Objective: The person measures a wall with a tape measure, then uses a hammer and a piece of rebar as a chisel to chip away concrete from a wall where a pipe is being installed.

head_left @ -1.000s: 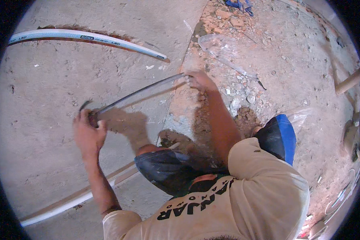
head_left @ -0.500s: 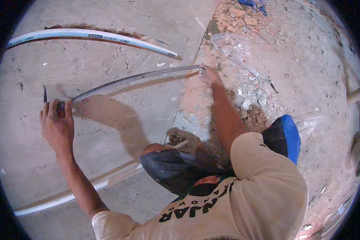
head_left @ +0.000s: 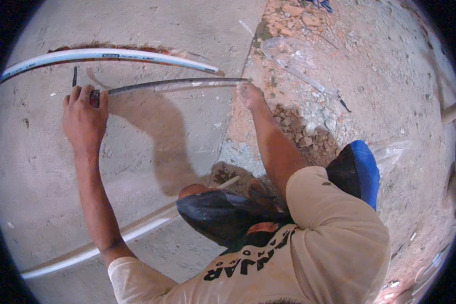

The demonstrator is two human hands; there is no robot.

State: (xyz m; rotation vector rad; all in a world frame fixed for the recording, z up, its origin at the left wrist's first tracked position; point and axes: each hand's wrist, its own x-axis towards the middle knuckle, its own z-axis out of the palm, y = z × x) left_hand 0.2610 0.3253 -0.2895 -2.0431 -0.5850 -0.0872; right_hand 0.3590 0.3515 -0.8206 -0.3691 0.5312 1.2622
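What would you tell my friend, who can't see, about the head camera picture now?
A person's left hand and right hand hold a dark tape between them, over a grey surface. Above it in the picture is a white pipe; rubble lies on the right.

Head cam = wide fisheye, worn up top, looking steeply down past wearer's tan shirt (head_left: 334, 223), which fills much of the btm edge, v. close. L hand (head_left: 86, 119) & R hand (head_left: 251, 96) show farther off, in the upper half. Grey concrete (head_left: 50, 167) takes the L side, rubble-strewn ground (head_left: 395, 86) the R. White pipe (head_left: 81, 54) looks curved twd L rim; corners go black.
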